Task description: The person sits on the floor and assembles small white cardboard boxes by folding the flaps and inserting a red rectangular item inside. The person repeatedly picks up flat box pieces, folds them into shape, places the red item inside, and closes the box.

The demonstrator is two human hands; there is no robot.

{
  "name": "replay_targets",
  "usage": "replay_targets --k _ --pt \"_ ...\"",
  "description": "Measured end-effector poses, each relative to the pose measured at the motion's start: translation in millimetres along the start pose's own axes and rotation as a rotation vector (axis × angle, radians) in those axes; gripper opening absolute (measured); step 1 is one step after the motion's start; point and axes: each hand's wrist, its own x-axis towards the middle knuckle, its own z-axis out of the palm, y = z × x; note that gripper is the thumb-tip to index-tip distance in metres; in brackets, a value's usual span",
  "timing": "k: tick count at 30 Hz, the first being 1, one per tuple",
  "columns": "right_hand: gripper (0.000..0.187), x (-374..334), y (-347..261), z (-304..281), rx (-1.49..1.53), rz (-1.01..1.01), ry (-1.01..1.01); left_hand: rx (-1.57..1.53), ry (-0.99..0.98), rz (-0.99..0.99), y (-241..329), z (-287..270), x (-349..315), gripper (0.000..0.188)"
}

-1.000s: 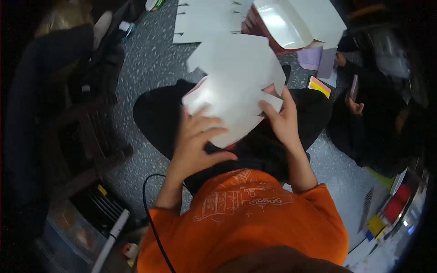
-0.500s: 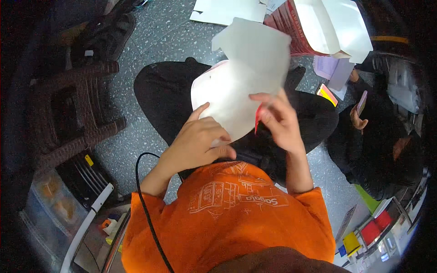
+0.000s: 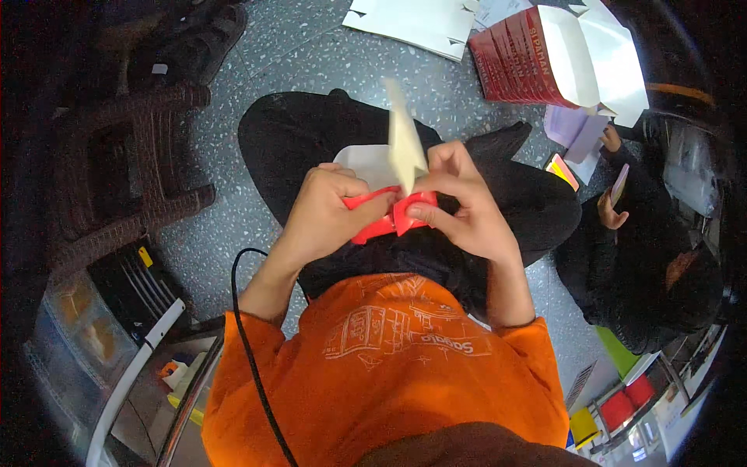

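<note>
A flat cardboard box blank (image 3: 393,179), red on one side and white on the other, stands folded over my lap. My left hand (image 3: 327,214) grips its red lower edge from the left. My right hand (image 3: 459,206) pinches the red fold from the right, thumb on the card. One white flap points up between my hands. I sit cross-legged in black trousers and an orange shirt on a speckled grey floor (image 3: 311,54).
A stack of red-and-white folded boxes (image 3: 545,58) and flat white blanks (image 3: 412,19) lie ahead. A second person in black (image 3: 646,233) sits at my right, holding a phone. A brown wicker stool (image 3: 117,171) stands left, storage bins (image 3: 85,335) at lower left.
The blank was spread wide and white side up across my lap; now it is folded narrow and upright, red side showing, with both hands closed in on its lower edge.
</note>
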Motion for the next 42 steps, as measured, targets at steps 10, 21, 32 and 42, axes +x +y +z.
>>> replay_targets --k 10,21,32,42 --pt "0.026 -8 -22 15 0.005 0.284 0.219 0.075 0.083 0.074 3 6 -4 0.04" --pt "0.022 -11 -11 6 0.187 0.332 0.083 0.081 0.143 0.104 5 16 -4 0.034" --pt "0.023 -12 -7 9 0.028 0.297 0.147 -0.015 0.066 -0.087 18 17 5 0.027" --pt "0.033 -39 -9 -7 -0.121 0.356 0.243 0.072 0.078 0.146 -1 49 9 0.022"
